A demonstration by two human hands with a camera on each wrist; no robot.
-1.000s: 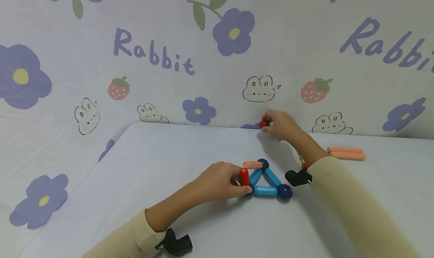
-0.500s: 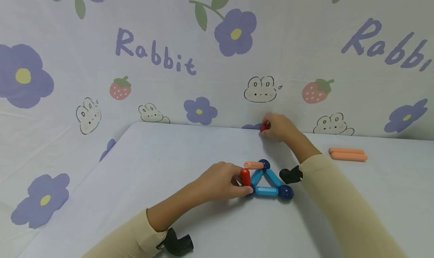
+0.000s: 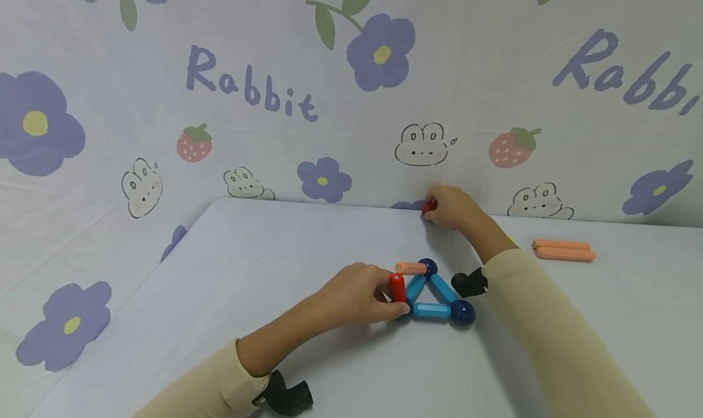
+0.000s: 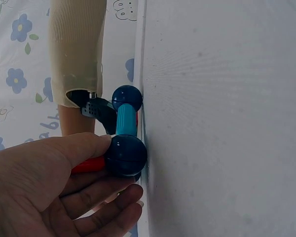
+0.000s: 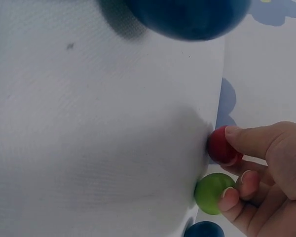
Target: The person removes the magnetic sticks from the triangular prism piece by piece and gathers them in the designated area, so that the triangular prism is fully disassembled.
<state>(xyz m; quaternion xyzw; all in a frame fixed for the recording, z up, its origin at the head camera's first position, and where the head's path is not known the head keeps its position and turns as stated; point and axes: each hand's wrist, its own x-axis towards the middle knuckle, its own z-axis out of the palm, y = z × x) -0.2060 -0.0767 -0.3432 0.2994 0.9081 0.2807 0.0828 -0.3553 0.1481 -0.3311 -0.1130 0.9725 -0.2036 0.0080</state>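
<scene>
My left hand (image 3: pixel 354 295) grips one corner of a flat triangle of light-blue rods (image 3: pixel 431 310) with navy balls at its corners. In the left wrist view the thumb presses against the corner navy ball (image 4: pixel 126 155). A red rod (image 3: pixel 397 288) rises from that corner beside my fingers, and an orange rod (image 3: pixel 410 268) stands at the far navy ball (image 3: pixel 428 267). At the table's far edge my right hand (image 3: pixel 453 206) pinches a red ball (image 5: pixel 223 146) between thumb and fingers. Its other fingertips lie against a green ball (image 5: pixel 214 192), hidden in the head view.
Two orange rods (image 3: pixel 564 251) lie side by side at the back right. Another blue ball (image 5: pixel 204 229) sits beyond the green one in the right wrist view. A patterned cloth (image 3: pixel 263 143) hangs behind the table (image 3: pixel 307 229). My right sleeve (image 3: pixel 549 320) passes over the table's right part.
My right hand has lowered slightly with the red ball, and its forearm has shifted left, covering coloured pieces seen beside it earlier. The left hand keeps its grip in place.
</scene>
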